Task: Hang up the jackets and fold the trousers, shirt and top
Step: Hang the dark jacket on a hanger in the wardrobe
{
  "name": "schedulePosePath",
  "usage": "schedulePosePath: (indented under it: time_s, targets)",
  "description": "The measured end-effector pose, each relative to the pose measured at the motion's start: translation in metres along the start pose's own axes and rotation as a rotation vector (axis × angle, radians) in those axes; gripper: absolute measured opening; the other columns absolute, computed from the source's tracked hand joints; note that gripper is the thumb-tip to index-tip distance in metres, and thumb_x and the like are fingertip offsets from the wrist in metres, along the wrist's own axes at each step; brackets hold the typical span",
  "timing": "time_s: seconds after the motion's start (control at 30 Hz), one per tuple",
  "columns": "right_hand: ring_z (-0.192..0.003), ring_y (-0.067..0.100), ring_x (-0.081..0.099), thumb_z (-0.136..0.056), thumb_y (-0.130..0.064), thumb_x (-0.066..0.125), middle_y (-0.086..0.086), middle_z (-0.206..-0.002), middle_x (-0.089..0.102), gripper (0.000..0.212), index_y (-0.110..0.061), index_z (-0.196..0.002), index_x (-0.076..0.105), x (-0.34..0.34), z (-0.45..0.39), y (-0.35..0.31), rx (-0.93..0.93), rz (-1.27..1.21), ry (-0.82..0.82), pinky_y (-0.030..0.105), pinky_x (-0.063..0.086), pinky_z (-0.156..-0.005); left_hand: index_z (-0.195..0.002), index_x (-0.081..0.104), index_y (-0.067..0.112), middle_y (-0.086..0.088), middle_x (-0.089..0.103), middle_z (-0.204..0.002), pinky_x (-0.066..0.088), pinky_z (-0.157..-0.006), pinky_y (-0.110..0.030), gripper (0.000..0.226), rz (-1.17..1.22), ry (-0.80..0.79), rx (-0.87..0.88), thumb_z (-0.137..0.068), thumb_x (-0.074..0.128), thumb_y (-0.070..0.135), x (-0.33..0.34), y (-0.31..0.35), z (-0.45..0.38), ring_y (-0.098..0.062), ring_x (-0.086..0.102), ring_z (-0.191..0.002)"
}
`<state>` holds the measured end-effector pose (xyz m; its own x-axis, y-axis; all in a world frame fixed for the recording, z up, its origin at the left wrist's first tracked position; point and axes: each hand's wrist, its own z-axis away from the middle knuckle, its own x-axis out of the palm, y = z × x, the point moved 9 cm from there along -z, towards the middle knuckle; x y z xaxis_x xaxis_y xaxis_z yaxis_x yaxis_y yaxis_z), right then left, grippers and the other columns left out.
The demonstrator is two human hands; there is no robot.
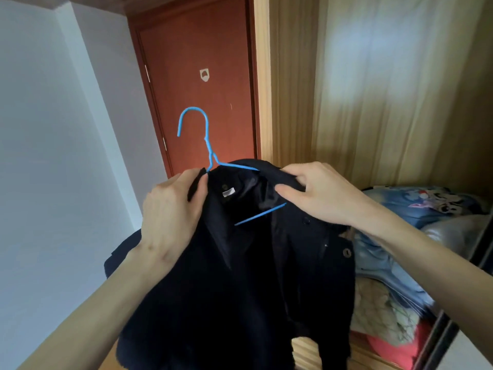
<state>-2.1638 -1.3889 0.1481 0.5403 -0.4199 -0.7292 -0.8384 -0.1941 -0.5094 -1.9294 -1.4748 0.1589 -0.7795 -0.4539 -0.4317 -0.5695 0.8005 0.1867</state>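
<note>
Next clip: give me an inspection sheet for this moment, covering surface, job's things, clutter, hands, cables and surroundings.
Surface: nothing seen; the work is held in the air.
Job's things: dark jacket on a blue hanger; hook free above the collar, lower bar showing inside the open front.
Clutter: pile of clothes on the wardrobe shelf at right, blue, grey, beige and red pieces.
Hands: left hand grips the collar's left side; right hand pinches its right side.
Cables: nothing seen.
Surroundings: red-brown door ahead, white wall at left, wooden wardrobe open at right.
</note>
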Motion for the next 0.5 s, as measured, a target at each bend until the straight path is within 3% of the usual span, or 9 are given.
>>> schedulePosePath:
  time_s: [0.1, 0.2, 0.27, 0.33, 0.4, 0.5]
  targets:
    - [-0.072, 0.014, 0.062, -0.101, -0.065, 0.045, -0.001, -0.083, 0.070, 0.040, -0.038, -0.110, 0.072, -0.010, 0.007, 0.015, -0.038, 0.032, 0.088, 0.029, 0.051, -0.069, -0.115, 0.073, 0.020, 0.002, 0.073, -0.084, 0.053, -0.064, -0.041, 0.021, 0.086, 0.010, -0.011, -0.106, 0.057, 0.031, 0.002, 0.007, 0.001, -0.027, 0.064, -0.066]
    - [-0.104, 0.012, 0.053, -0.104, -0.046, 0.054, -0.011, -0.112, 0.056, 0.026, -0.026, -0.118, 0.063, -0.018, 0.013, 0.023, -0.217, 0.275, 0.222, 0.035, 0.048, -0.091, -0.116, 0.074, 0.021, 0.005, 0.076, -0.092, 0.054, -0.070, -0.036, 0.021, 0.131, 0.039, 0.025, -0.107, 0.058, 0.031, 0.003, 0.015, 0.005, -0.021, 0.068, -0.073]
    - [-0.117, 0.003, 0.053, -0.103, -0.053, 0.054, -0.016, -0.125, 0.051, 0.038, -0.032, -0.134, 0.046, -0.014, 0.013, 0.042, -0.150, 0.213, 0.115, 0.028, 0.046, -0.097, -0.117, 0.073, 0.022, 0.008, 0.076, -0.095, 0.053, -0.073, -0.031, 0.022, 0.152, 0.030, 0.028, -0.105, 0.058, 0.033, 0.008, 0.020, 0.006, -0.017, 0.069, -0.076]
    - [-0.109, -0.001, 0.060, -0.103, -0.063, 0.046, -0.019, -0.118, 0.058, 0.042, -0.040, -0.137, 0.040, -0.006, 0.014, 0.053, -0.106, 0.246, 0.040, 0.026, 0.049, -0.089, -0.118, 0.072, 0.026, 0.012, 0.076, -0.096, 0.051, -0.075, -0.024, 0.021, 0.179, -0.009, 0.013, -0.106, 0.058, 0.036, 0.015, 0.021, 0.004, -0.010, 0.068, -0.079]
    - [-0.076, 0.007, 0.065, -0.104, -0.065, 0.037, -0.015, -0.087, 0.064, 0.039, -0.031, -0.120, 0.049, -0.003, 0.017, 0.045, -0.189, 0.415, 0.059, 0.033, 0.054, -0.071, -0.119, 0.069, 0.030, 0.015, 0.075, -0.094, 0.050, -0.075, -0.020, 0.018, 0.219, -0.076, 0.020, -0.105, 0.059, 0.037, 0.023, 0.022, 0.002, -0.007, 0.067, -0.081]
    - [-0.050, 0.017, 0.048, -0.103, -0.063, 0.038, -0.004, -0.060, 0.049, 0.043, -0.022, -0.101, 0.050, -0.003, 0.020, 0.026, -0.296, 0.448, 0.119, 0.038, 0.050, -0.054, -0.121, 0.060, 0.032, 0.016, 0.069, -0.088, 0.053, -0.068, -0.033, 0.017, 0.229, -0.170, 0.079, -0.107, 0.054, 0.040, 0.033, 0.026, 0.002, -0.010, 0.063, -0.072]
